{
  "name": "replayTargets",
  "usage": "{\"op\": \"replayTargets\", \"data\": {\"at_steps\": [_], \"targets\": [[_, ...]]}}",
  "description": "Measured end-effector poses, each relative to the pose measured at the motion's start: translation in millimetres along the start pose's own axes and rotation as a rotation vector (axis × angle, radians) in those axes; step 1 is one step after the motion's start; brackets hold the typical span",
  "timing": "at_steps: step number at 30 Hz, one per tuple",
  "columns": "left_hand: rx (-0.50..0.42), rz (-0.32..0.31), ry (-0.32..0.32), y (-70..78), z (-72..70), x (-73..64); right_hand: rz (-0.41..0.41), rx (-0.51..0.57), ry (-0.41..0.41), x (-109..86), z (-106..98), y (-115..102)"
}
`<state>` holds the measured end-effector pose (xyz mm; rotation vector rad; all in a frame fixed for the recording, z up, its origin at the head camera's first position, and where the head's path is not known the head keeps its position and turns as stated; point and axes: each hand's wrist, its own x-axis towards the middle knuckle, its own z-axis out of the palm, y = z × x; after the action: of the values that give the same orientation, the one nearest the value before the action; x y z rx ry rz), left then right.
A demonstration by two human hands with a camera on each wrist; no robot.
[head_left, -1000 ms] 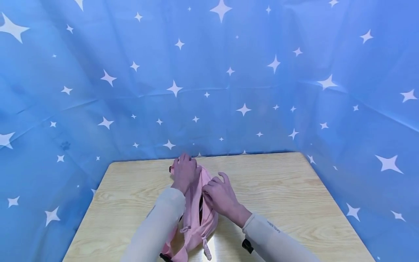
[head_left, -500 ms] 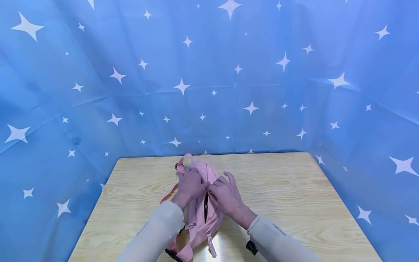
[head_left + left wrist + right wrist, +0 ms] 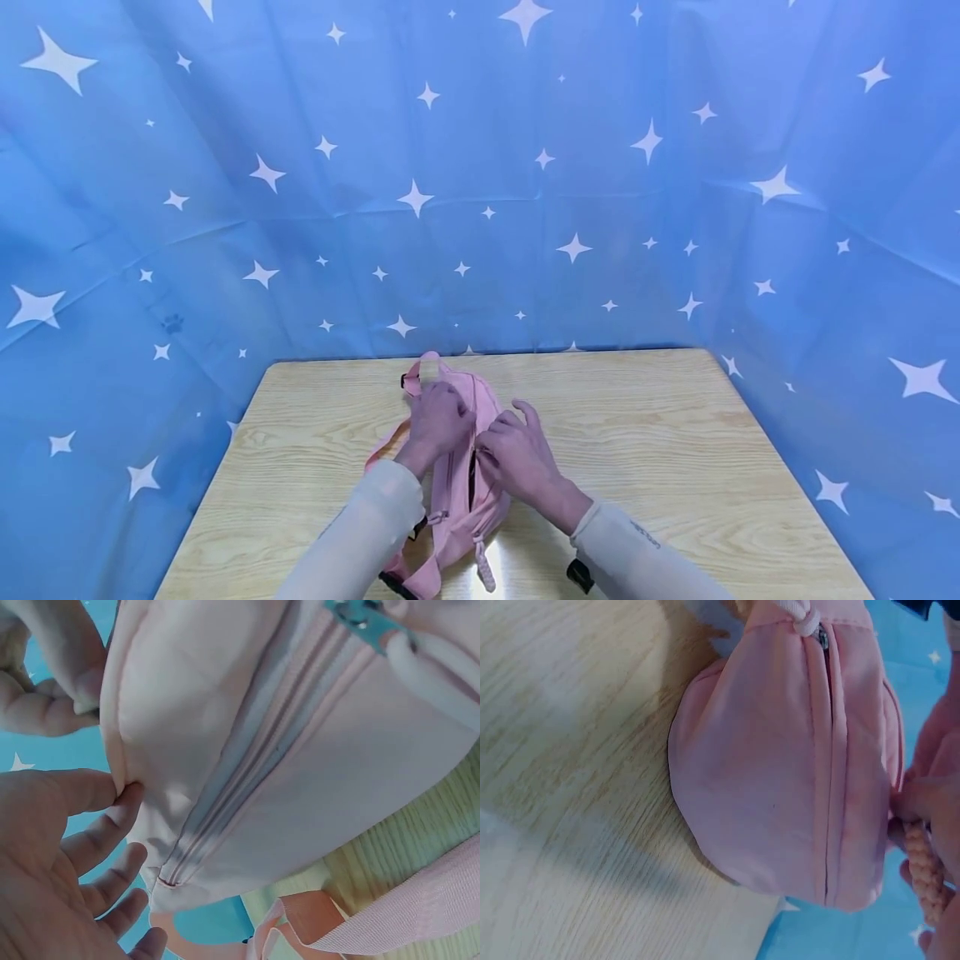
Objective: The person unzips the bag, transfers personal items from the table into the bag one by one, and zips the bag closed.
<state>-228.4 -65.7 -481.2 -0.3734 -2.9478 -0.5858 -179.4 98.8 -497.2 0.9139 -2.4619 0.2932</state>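
A pink waist bag (image 3: 487,508) lies on the table between both hands, with a dark open slit (image 3: 472,482) along its zipper in the head view. My left hand (image 3: 437,421) pinches the bag's edge between thumb and index finger, its other fingers spread in the left wrist view (image 3: 45,855). Right beside it, my right hand (image 3: 519,457) pinches at the same zipper edge. In the right wrist view a braided zipper pull (image 3: 924,874) sits in the right hand's (image 3: 937,799) fingers. The slider itself is hidden. A second zipper (image 3: 247,765) on the bag appears closed.
The bag's pink strap (image 3: 405,915) loops out on the left, with a black buckle (image 3: 397,586) near the front. Another braided pull (image 3: 484,565) hangs from the near end. The wooden table (image 3: 675,467) backs onto a blue starred curtain (image 3: 480,167).
My left hand has come from the bag's far end toward the right hand and taken the edge. The right hand has shifted slightly toward me. The head view has also shifted a little.
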Motion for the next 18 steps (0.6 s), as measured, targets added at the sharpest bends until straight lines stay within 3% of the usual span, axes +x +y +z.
{"op": "replayTargets", "data": {"at_steps": [12,18], "targets": [[-0.037,0.016,0.071,-1.1,2.6,0.1,-0.048,0.042,-0.051,-10.3,-15,-17],[-0.063,0.014,0.092,-3.2,4.3,0.4,-0.090,0.035,-0.113,-17.2,-22,-31]]}}
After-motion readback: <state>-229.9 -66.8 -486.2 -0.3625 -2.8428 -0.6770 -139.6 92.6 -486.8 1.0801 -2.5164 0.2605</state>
